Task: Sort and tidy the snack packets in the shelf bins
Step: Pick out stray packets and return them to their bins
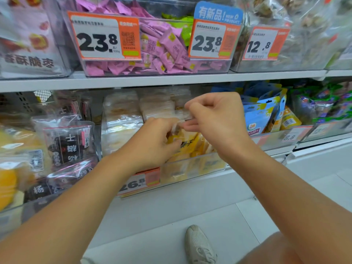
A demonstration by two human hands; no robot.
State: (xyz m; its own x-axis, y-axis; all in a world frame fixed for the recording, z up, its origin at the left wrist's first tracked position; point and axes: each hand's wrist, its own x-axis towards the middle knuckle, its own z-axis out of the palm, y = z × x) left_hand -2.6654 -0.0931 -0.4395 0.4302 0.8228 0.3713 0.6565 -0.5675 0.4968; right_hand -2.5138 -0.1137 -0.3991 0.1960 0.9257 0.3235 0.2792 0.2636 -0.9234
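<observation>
Both my hands reach into a clear bin [192, 168] on the lower shelf, filled with yellow snack packets [187, 144]. My left hand [154, 141] has its fingers curled round the clear top edge of a yellow packet. My right hand [215, 119] pinches a clear packet edge [185, 113] between thumb and fingers, just above the left hand. Behind them stand stacks of pale packets [122, 119] in clear wrap. The bin's orange price tag [141, 181] reads 26.8.
Dark plum packets [68, 143] fill the bin to the left, blue pouches [262, 115] the one to the right. An upper shelf bin [152, 69] holds pink and green packets behind tags reading 23.8. My shoe [200, 244] rests on the white floor below.
</observation>
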